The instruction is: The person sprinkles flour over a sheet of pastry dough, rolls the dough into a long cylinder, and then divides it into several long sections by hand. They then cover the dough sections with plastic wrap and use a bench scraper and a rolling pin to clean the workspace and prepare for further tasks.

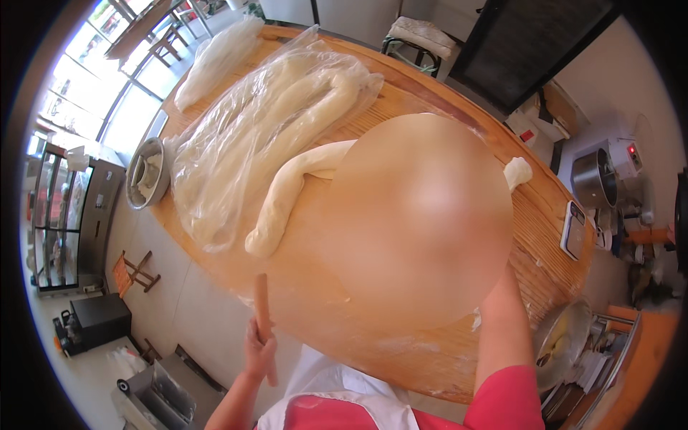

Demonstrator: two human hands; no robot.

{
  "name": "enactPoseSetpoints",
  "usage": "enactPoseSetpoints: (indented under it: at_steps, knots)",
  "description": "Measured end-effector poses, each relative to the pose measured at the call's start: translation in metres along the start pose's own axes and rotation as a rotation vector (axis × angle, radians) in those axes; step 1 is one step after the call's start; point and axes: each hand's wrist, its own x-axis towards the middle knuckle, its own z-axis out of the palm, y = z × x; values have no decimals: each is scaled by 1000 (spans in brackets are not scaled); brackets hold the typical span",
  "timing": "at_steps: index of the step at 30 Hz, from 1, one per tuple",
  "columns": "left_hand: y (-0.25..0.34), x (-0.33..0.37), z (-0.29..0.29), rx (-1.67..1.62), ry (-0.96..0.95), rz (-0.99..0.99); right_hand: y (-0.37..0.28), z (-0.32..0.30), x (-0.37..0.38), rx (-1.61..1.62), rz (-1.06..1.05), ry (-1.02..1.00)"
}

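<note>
My left hand (261,349) is closed around a thin wooden rolling pin (263,308), held upright off the table's near edge. My right forearm (506,330) reaches over the table, but a large blurred patch covers the hand and whatever it touches. A bare rope of dough (281,197) lies left of the patch, bending round and running under it. Beyond it, several thick dough ropes rest beneath a clear plastic sheet (236,129). A small white lump of dough (517,173) shows at the patch's right side.
The wooden table (423,362) has flour smears. A metal bowl of flour (148,172) sits at its left edge, and a phone (573,229) lies at the right. Lower right is a metal bowl (562,344). A mixer (598,175) stands beyond. A small stool (132,274) is on the floor.
</note>
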Motion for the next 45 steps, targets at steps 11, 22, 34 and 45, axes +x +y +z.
enactPoseSetpoints:
  at_steps: [11,22,34,45]
  knots:
    - [-10,-17,-22,-73,117,-45,-48,117,-23,-652,-344,66]
    - [-52,-31,-59,-132,255,-85,-72,237,-68,-1065,-739,-305]
    - [-82,-38,-92,-262,340,-95,-62,435,-69,-1301,-1010,-637]
    - [-57,-7,-85,-258,-3,-56,-5,214,-140,-1491,-973,-415]
